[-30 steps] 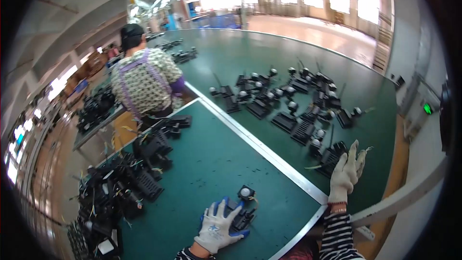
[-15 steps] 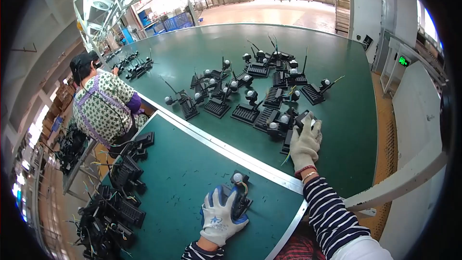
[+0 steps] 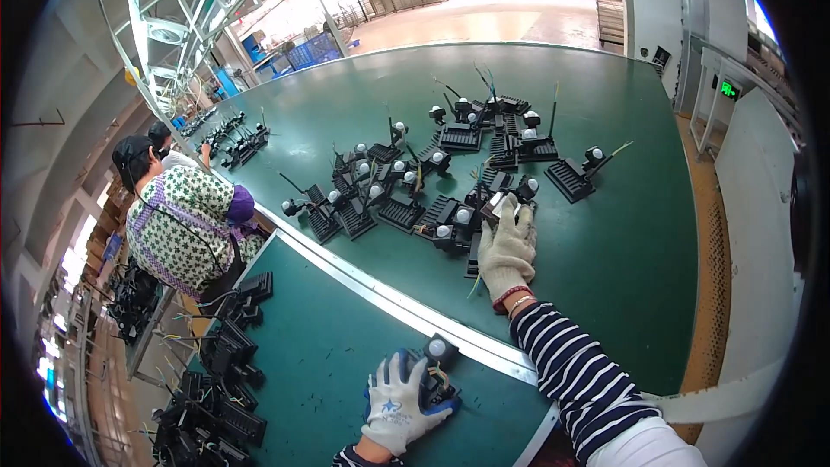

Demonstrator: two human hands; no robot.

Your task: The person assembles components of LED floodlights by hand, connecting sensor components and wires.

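My left hand (image 3: 399, 406), in a white and blue glove, lies over a black sensor floodlight (image 3: 441, 393) on the near green table, thumb and fingers on either side. The floodlight's white domed sensor (image 3: 437, 348) and short coloured wires show beyond the fingers. At the near edge of a cluster of similar floodlights (image 3: 402, 212), my right hand (image 3: 508, 246) in a cream knitted glove is closed on another black floodlight (image 3: 493, 206). Its fingers hide much of that piece. A single floodlight (image 3: 571, 180) lies apart to the right.
A pile of black floodlights with wires (image 3: 212, 398) lines the left edge of the near table. A metal strip (image 3: 389, 294) separates the two green surfaces. A co-worker (image 3: 186, 220) sits at the left, with another person beyond. A white frame bar (image 3: 743, 393) stands at right.
My right hand has moved left, and the near floodlights of the cluster have shifted left with it. My left hand stays on its floodlight. The camera view has tilted slightly.
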